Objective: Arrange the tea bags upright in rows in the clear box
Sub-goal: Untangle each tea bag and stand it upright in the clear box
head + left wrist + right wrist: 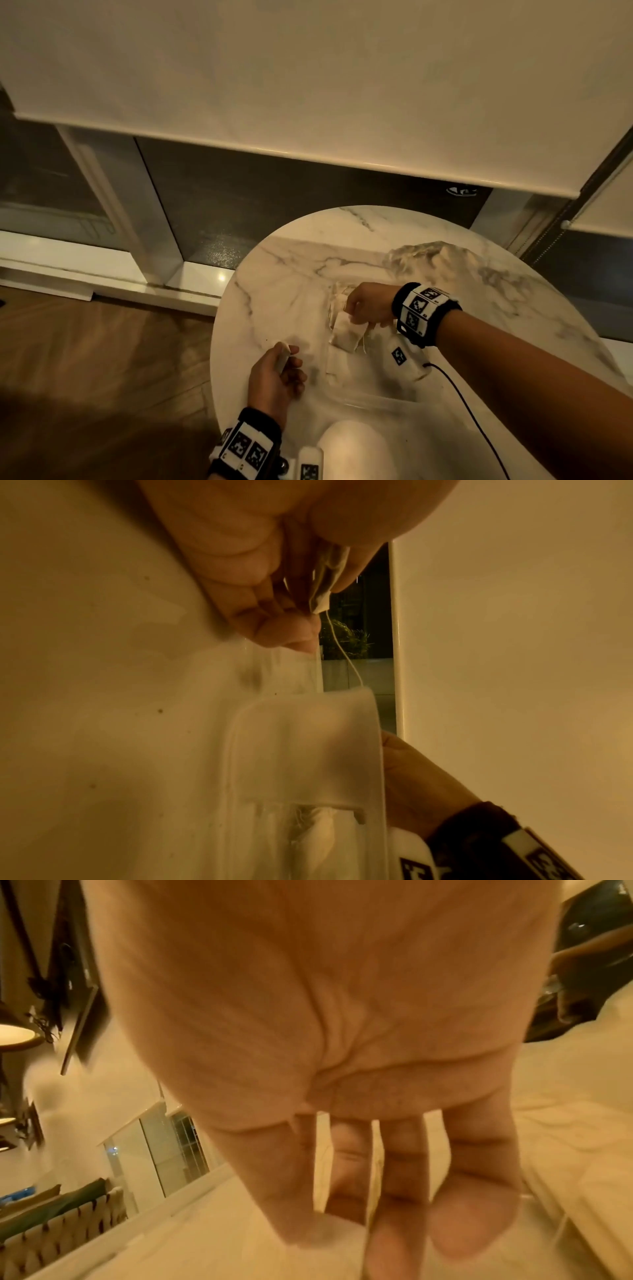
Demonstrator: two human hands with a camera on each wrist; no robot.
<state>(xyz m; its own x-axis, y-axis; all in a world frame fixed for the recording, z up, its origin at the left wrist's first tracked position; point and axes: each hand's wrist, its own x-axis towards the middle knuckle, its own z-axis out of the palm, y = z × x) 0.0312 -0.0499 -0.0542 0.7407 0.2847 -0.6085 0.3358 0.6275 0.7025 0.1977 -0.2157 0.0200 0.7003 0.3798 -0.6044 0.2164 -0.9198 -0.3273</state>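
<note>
A person's two hands work over a round marble table (pixel 291 267) under dim, warm light, seen from a head camera looking down. Nearest the viewer, at 6 o'clock, a pale rounded shape fills the table's near edge, blurred beyond telling. At 7 o'clock the left hand (pixel 277 373), a marker-printed band on its wrist, curls its fingers around a small tea bag (pixel 283 356); the left wrist view shows the bag (pixel 325 580) pinched between thumb and fingers, its string (pixel 342 647) trailing down toward the clear box (pixel 308 750). That box (pixel 363 383), nearly lost against the marble, sits at the table's centre between the two hands, with pale tea bags showing through its wall in the left wrist view; whether they stand upright cannot be told. Just past it, toward 1 o'clock, the right hand (pixel 370 305) hangs palm down from a banded wrist and holds another bag (pixel 346 334) at its top edge over the box. In the right wrist view the fingers (pixel 476 1221) point downward, blurred, with a thin pale strip between them. A black cable (pixel 466 404) runs from the right wrist toward 5 o'clock. Farther out on the table, at 1 o'clock, lies a loose heap of bags (pixel 421 257). Beyond the table, wood flooring (pixel 102 342) spreads at 9 o'clock, and a dark window (pixel 274 192) with white frames runs below a cream roller blind (pixel 308 68) at 12 o'clock.
</note>
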